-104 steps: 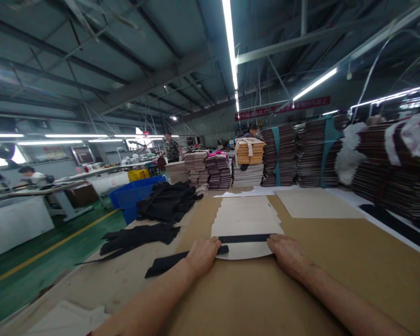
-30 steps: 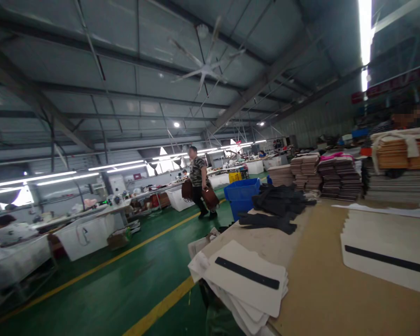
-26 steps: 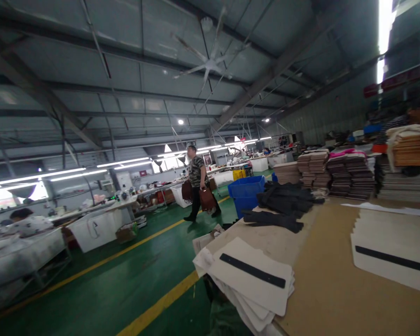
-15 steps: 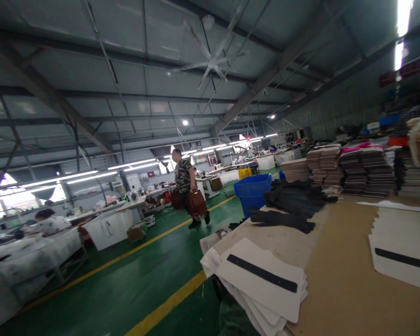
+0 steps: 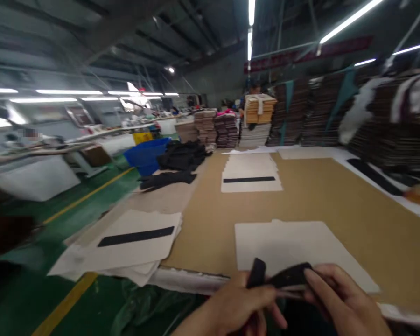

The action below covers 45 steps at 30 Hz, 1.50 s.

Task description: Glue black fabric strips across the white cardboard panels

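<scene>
Low in the view, my left hand (image 5: pixel 236 301) is closed on one end of a black strip (image 5: pixel 290 276). My right hand (image 5: pixel 346 301) pinches the strip's other end, and a thin pale edge shows between the two hands. The strip is bent and partly covered by my fingers. Just beyond the hands lies a white panel (image 5: pixel 280 242) on the brown tabletop. A stack of white panels (image 5: pixel 133 261) with a flat black strip (image 5: pixel 136 236) on top sits to the left. Farther back, another white stack (image 5: pixel 250 165) carries a similar strip (image 5: pixel 248 179).
Dark fabric pieces (image 5: pixel 182 156) lie at the table's far left, by a blue bin (image 5: pixel 147 156). Tall stacks of sheets (image 5: pixel 301 116) line the back. Another black strip (image 5: pixel 374 176) rests at the right edge. Green floor (image 5: pixel 31 261) runs along the left.
The view has swung right and down towards the table. Both my hands and the black strip now show. The walking person carrying brown bags has left the view.
</scene>
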Motion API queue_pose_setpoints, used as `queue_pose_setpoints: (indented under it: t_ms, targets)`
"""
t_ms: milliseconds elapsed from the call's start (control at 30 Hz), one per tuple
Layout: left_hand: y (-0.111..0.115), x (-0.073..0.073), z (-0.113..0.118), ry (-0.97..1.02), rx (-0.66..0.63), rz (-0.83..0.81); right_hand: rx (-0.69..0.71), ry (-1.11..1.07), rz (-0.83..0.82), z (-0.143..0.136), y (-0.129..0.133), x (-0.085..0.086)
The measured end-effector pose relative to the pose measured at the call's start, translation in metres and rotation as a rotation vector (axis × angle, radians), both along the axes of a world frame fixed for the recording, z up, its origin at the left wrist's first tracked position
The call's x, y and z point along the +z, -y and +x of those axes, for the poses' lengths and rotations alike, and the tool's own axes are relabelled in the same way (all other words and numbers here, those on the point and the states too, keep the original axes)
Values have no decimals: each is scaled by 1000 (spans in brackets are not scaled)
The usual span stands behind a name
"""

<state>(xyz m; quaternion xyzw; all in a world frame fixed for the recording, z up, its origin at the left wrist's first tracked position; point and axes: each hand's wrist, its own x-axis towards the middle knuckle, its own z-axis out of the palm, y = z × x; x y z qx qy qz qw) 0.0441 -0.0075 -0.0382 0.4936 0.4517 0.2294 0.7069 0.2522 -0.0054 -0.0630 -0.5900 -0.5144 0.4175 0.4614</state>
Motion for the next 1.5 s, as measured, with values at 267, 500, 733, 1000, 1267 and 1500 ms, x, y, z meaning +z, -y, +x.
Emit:
queue_pose_setpoints:
  t_ms: [267,500,733,1000,1267,1500]
  targets:
    - [-9,-1,-5,78,-46,-155,113,-185,-108,9,-4,13]
    - [-9,18,-28,-284,-116,-21,75,134,-61,69,-2,13]
    - [-31,36,-38,-555,60,127,-16,340,-16,108,-33,13]
    - [-56,26,-12,-684,328,222,17,333,-12,105,-84,8]
    - [-62,7,-15,-697,314,174,-28,372,6,103,-97,5]
    - [-68,-2,-25,-710,266,158,-23,419,15,102,-98,0]
